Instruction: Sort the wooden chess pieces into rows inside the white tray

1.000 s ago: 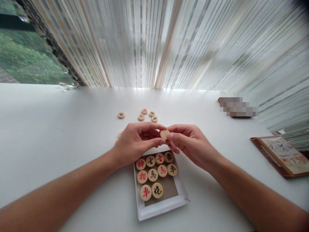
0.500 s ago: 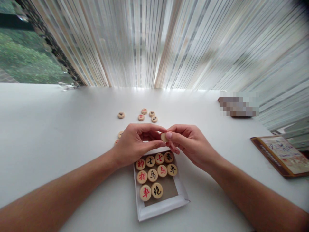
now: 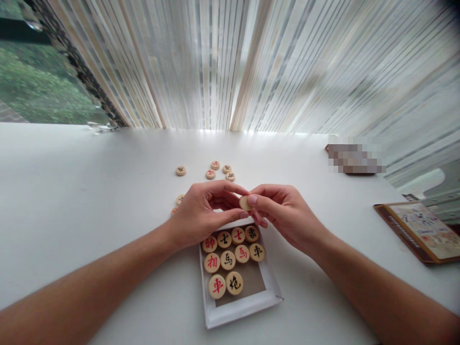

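Above the far edge of a shallow white box (image 3: pixel 244 306), both hands meet at one small round wooden xiangqi piece (image 3: pixel 245 203). My right hand (image 3: pixel 287 211) pinches it, thumb across the near face, which looks plain. My left hand (image 3: pixel 204 211) curves in from the other side, with index finger and thumb at the piece's upper and lower edges. Inside the box lie several larger-looking xiangqi pieces (image 3: pixel 227 260) in rows, with red or black characters facing up. The box's brown floor shows at the lower right of the last row.
Several loose xiangqi pieces (image 3: pixel 214 165) lie on the white table (image 3: pixel 108 191) beyond my hands, two more partly behind my left hand. A brown-edged board or menu (image 3: pixel 420 230) lies at the right, a blurred-out item (image 3: pixel 354 159) behind it. String curtains (image 3: pixel 201 67) hang along the back.
Hardly anything differs. Both hands stay at the same piece over the box, with only a very slight shift of fingers and view.
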Demonstrator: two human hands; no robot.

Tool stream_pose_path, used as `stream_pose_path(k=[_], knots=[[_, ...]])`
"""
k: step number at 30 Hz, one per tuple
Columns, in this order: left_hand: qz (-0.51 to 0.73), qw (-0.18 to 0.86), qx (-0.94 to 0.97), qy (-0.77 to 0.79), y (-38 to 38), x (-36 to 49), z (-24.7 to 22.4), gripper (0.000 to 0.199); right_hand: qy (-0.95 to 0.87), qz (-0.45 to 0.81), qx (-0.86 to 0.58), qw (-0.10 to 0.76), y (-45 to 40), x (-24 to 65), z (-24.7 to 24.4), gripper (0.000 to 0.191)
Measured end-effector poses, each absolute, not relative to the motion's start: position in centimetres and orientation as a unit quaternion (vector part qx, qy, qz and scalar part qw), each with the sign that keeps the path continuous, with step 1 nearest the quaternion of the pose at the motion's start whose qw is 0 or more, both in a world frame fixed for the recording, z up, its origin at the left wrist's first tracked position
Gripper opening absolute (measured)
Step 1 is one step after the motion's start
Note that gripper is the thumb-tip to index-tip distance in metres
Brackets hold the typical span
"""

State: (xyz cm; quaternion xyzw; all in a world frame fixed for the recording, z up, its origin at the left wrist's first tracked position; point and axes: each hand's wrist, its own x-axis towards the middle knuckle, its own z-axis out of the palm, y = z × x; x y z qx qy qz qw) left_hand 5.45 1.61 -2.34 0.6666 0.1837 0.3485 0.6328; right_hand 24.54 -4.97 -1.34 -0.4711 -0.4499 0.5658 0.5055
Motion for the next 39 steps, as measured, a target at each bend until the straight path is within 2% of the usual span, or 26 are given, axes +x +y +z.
stream_pose_path(k=[9, 17, 24, 28, 36, 39], knots=[[0.341, 0.64, 0.668, 0.166, 1.54, 5.44, -2.25, 0.021, -0.453, 0.553, -0.496, 0.492, -4.92, 24.43, -0.92, 0.032], [0.365, 0.628, 0.662, 0.184, 1.6, 5.39, -2.55, 0.029, -0.469, 0.523, -0.487, 0.518, -5.09, 24.21, -0.74, 0.027], [0.376, 0.606, 0.671, 0.202, 1.46, 5.6, -2.63, 0.024, -0.505, 0.485, -0.501, 0.508, -5.03, 24.29, -0.71, 0.027], [0.372, 0.614, 0.667, 0.198, 1.46, 5.53, -2.67, 0.023, -0.485, 0.511, -0.497, 0.506, -4.94, 24.44, -0.96, 0.027], [0.372, 0.639, 0.637, 0.218, 1.67, 5.41, -2.81, 0.035, -0.415, 0.588, -0.453, 0.527, -4.83, 24.48, -1.33, 0.024], [0.372, 0.647, 0.628, 0.22, 1.68, 5.49, -2.64, 0.038, -0.412, 0.591, -0.455, 0.523, -4.82, 24.53, -1.47, 0.031]])
